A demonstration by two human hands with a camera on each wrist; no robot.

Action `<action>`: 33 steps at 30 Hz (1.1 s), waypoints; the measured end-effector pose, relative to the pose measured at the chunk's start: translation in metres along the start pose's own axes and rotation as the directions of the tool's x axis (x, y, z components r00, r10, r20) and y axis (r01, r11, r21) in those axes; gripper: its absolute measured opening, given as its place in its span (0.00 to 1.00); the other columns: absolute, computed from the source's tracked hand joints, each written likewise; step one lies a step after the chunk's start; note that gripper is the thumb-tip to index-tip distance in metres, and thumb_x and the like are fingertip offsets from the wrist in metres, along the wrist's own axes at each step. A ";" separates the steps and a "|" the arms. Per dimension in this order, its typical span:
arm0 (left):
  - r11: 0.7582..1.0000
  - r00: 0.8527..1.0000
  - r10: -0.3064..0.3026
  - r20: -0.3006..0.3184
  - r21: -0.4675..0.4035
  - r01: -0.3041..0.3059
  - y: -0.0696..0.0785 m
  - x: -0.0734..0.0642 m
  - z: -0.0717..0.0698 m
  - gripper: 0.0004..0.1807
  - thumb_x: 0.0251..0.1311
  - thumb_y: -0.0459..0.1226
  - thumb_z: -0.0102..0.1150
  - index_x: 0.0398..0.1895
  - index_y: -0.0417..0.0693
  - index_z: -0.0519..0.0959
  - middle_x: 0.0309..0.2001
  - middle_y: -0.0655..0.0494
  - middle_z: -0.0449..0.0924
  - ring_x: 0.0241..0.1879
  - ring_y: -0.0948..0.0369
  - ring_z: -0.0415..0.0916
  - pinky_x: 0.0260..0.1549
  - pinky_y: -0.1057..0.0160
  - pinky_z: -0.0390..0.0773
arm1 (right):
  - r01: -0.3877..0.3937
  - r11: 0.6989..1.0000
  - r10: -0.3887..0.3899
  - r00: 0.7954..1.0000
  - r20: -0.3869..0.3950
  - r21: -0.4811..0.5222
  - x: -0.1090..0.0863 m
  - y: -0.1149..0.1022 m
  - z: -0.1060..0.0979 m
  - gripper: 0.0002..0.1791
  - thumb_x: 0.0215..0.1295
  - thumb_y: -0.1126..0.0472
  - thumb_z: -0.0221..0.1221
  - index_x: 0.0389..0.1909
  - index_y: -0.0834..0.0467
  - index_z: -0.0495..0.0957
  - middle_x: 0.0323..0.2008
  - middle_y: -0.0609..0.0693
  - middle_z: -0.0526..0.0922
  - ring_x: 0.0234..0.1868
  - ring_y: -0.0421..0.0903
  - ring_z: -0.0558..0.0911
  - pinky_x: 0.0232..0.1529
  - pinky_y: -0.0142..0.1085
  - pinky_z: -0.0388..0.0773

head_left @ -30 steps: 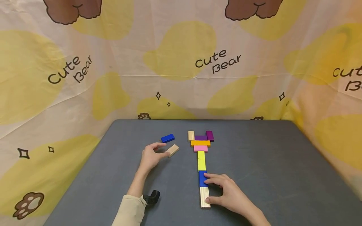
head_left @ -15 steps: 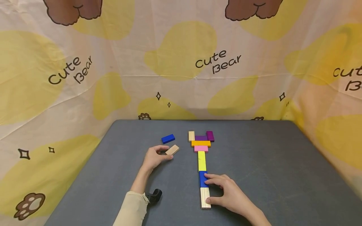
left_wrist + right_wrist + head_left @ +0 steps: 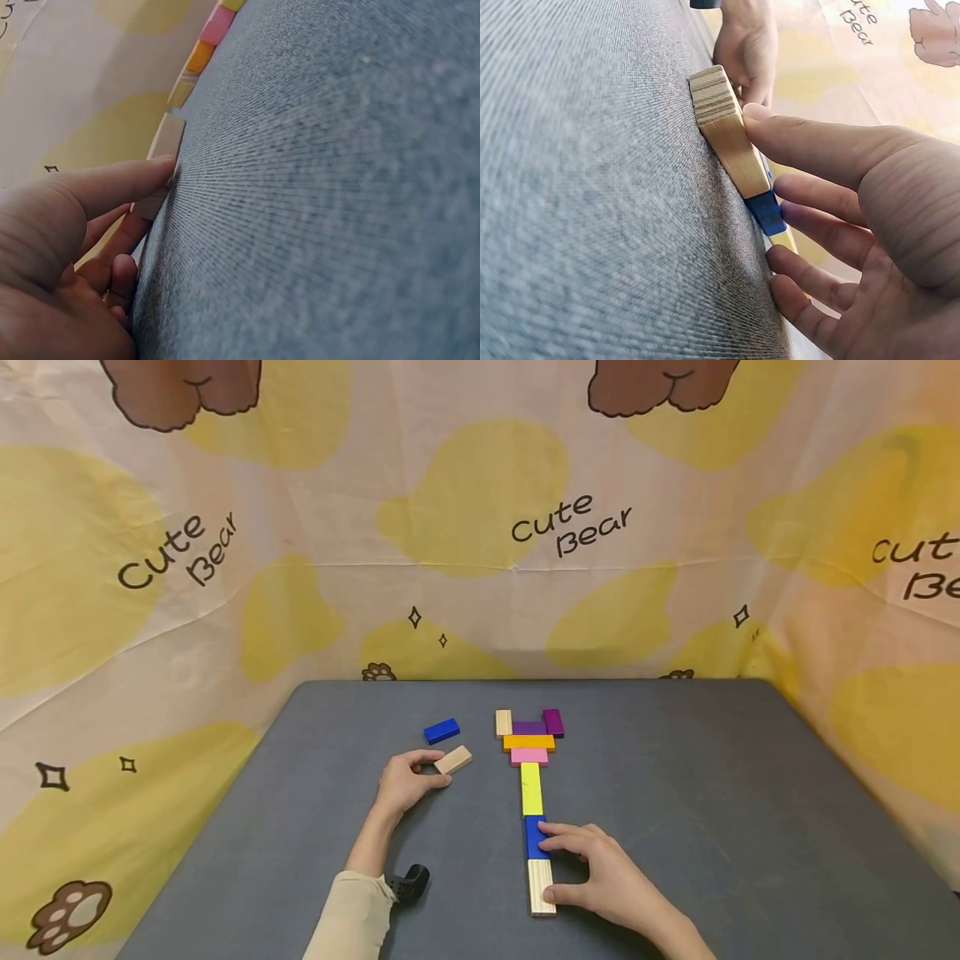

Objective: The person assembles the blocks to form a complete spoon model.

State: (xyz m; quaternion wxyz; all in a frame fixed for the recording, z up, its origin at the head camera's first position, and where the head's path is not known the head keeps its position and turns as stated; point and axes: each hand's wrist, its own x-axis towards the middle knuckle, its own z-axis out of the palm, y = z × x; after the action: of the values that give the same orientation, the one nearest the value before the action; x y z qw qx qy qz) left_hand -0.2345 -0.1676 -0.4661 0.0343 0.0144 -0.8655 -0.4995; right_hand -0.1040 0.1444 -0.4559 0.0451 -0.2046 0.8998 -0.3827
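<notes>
My left hand [image 3: 405, 783] pinches a plain wooden block [image 3: 454, 760] on the grey table, thumb along the near side and fingers at the far side. In the left wrist view the thumb [image 3: 124, 184] presses the block's side. My right hand [image 3: 611, 877] lies over the near end of a column of blocks. Its thumb touches the plain end block [image 3: 538, 893] and its fingertips rest on the blue block [image 3: 533, 843] beyond it. Farther up come a yellow-green block [image 3: 531, 789], a pink one [image 3: 529, 757] and an orange one [image 3: 528, 743].
A loose blue block [image 3: 442, 731] lies just beyond my left hand. At the column's far end a purple block [image 3: 528, 727] sits between a plain block [image 3: 503, 722] and a magenta block [image 3: 553, 722]. A patterned cloth [image 3: 465, 510] hangs behind the table.
My left thumb and fingers have come around the loose plain block, where before the thumb was only at its near end. The right hand keeps its place on the column.
</notes>
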 end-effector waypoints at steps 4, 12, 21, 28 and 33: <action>1.000 1.000 0.004 0.008 -0.003 -0.004 0.000 0.001 0.000 0.22 0.45 0.33 0.78 0.48 0.49 0.86 0.46 0.53 0.83 0.44 0.54 0.70 0.42 0.55 0.68 | 0.014 1.000 -0.014 1.000 -0.010 -0.010 0.000 0.000 0.000 0.32 0.51 0.40 0.72 0.56 0.48 0.82 0.62 0.37 0.74 0.58 0.44 0.71 0.52 0.43 0.73; 1.000 1.000 0.005 0.023 0.008 -0.005 -0.001 0.003 0.002 0.22 0.45 0.35 0.78 0.48 0.50 0.86 0.47 0.53 0.82 0.46 0.53 0.70 0.46 0.51 0.65 | 0.010 1.000 -0.010 1.000 -0.007 0.005 0.000 0.001 -0.002 0.31 0.50 0.40 0.72 0.55 0.48 0.82 0.63 0.38 0.74 0.57 0.45 0.71 0.50 0.40 0.74; 1.000 1.000 0.014 0.005 0.023 -0.014 -0.001 0.003 0.004 0.22 0.45 0.37 0.79 0.47 0.50 0.86 0.46 0.54 0.83 0.48 0.52 0.71 0.52 0.46 0.59 | 0.020 1.000 -0.020 1.000 -0.023 -0.005 -0.001 0.002 -0.002 0.31 0.50 0.42 0.73 0.55 0.49 0.82 0.62 0.38 0.74 0.57 0.45 0.70 0.51 0.39 0.74; 0.999 1.000 0.020 -0.003 0.034 -0.020 -0.001 0.001 0.003 0.21 0.48 0.38 0.78 0.48 0.51 0.86 0.46 0.54 0.83 0.49 0.52 0.72 0.54 0.46 0.57 | 0.025 1.000 -0.026 1.000 -0.018 -0.017 -0.001 0.002 -0.001 0.31 0.50 0.41 0.72 0.55 0.49 0.82 0.62 0.38 0.74 0.57 0.45 0.70 0.51 0.40 0.74; 0.998 0.999 0.036 0.013 0.052 -0.037 -0.002 0.000 0.001 0.19 0.50 0.37 0.76 0.48 0.49 0.86 0.45 0.52 0.82 0.47 0.52 0.70 0.52 0.45 0.55 | 0.027 1.000 -0.027 1.000 -0.013 -0.004 -0.001 0.001 0.000 0.31 0.50 0.41 0.72 0.55 0.49 0.82 0.62 0.38 0.74 0.58 0.45 0.71 0.51 0.40 0.74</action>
State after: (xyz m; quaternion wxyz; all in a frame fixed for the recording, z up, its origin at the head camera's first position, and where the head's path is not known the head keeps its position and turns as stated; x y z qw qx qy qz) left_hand -0.2341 -0.1679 -0.4685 0.0379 -0.0033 -0.8784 -0.4763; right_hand -0.1032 0.1455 -0.4572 0.0336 -0.2142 0.8981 -0.3827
